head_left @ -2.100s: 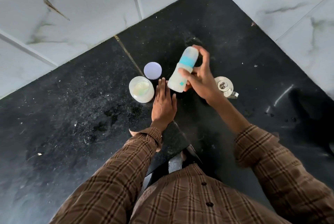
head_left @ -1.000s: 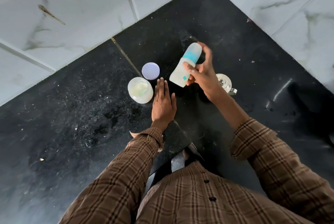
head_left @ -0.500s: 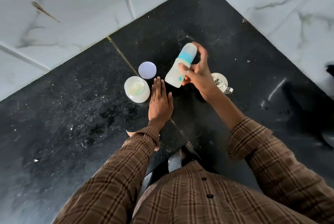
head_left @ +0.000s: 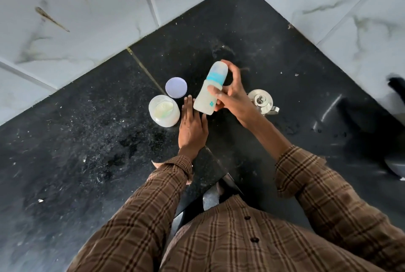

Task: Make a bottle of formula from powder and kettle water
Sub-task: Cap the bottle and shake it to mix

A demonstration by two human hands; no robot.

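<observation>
Nearest to us we see the brown plaid shirt (head_left: 236, 243) and both of its sleeves reaching forward over the black stone counter (head_left: 72, 146), which is dusted with pale specks. The left hand (head_left: 192, 128) lies flat on the counter with its fingers straight and together, gripping nothing; its fingertips reach up between the open powder jar (head_left: 164, 111) and the bottom end of the baby bottle (head_left: 210, 90). We cannot tell whether those fingertips touch either one.

Just beyond, the right hand (head_left: 233, 96) holds the bottle off the counter, tilted so that its capped top leans away and to the right. The thumb presses on the near face of the bottle's body and the fingers curl round the far side near the cap, so the grip is clamped on the bottle. The bottle is milky white with a turquoise collar (a small turquoise mark shows near its base).

The jar stands just left of the left hand, its mouth showing pale powder inside. Its lilac lid (head_left: 176, 87) lies flat on the counter just behind it. To the right of the right wrist, partly hidden by it, stands the steel kettle (head_left: 260, 101), lid knob up.

Farthest off, white marble-look wall tiles (head_left: 87, 8) meet in a corner.
</observation>
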